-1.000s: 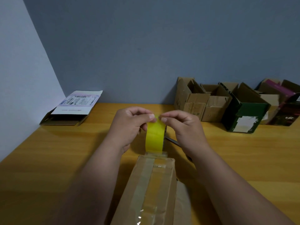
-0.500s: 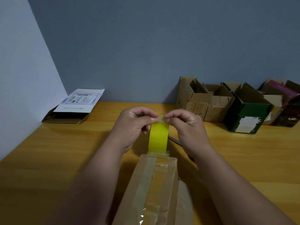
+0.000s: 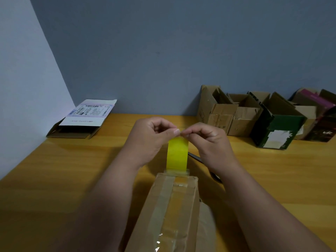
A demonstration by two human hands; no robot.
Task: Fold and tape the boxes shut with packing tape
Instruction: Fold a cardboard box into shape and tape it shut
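Note:
A long brown cardboard box (image 3: 171, 211) lies lengthwise in front of me on the wooden table (image 3: 54, 179), with clear tape running along its top seam. At its far end a yellow roll of packing tape (image 3: 177, 153) stands upright on edge. My left hand (image 3: 149, 140) and my right hand (image 3: 209, 142) meet above the roll, thumbs and forefingers pinched on the tape's upper edge. The pinched part is too small to make out.
A flat white-labelled box (image 3: 85, 119) with an open lid lies at the back left by the wall. Several open cardboard boxes (image 3: 227, 115), one dark green (image 3: 278, 130), line the back right. Dark scissors (image 3: 196, 157) lie behind my right hand.
Both hands stay pinched on top of the yellow roll, with only small finger shifts. The view has drifted slightly, so everything sits a little to the right.

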